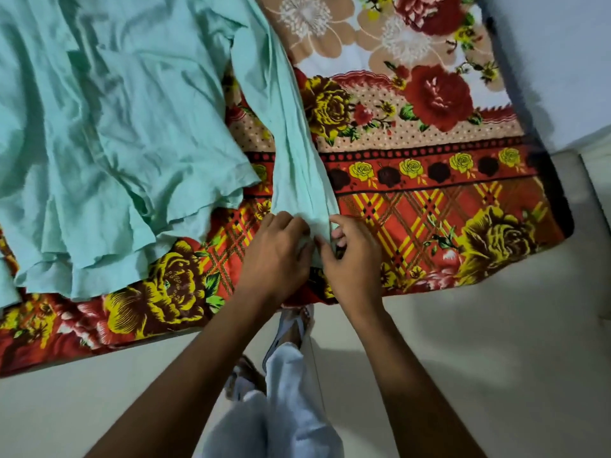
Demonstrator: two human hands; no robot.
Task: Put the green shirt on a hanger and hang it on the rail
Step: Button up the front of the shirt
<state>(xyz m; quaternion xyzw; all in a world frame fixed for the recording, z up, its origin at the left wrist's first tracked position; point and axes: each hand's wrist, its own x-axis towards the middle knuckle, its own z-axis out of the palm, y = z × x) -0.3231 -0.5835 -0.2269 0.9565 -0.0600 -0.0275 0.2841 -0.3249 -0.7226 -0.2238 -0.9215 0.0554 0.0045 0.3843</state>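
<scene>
**Friend:** What are your fingers doing?

**Me:** They are pinching cloth. My left hand (276, 256) and my right hand (355, 259) sit side by side, almost touching. Both are closed on the near end of one long strip of the green shirt (109, 127). I think the strip (297, 166) is a sleeve, but I cannot be sure.

**Friend:** Which way does it go from your fingers?

**Me:** It runs away from me, toward the far side, and leans a bit to the left. That is its long way. The big, crumpled part of the shirt lies to the left of my hands, spread on the flowery blanket (429, 200).

**Friend:** Which hand is closer to the big part?

**Me:** My left hand. My right hand is on the outer edge of the strip.

**Friend:** Where is the hanger?

**Me:** I cannot see a hanger or a rail here. I only see the blanket, the pale floor (479, 342) near me, and my legs. So I think the hanging part is not yet begun.
</scene>
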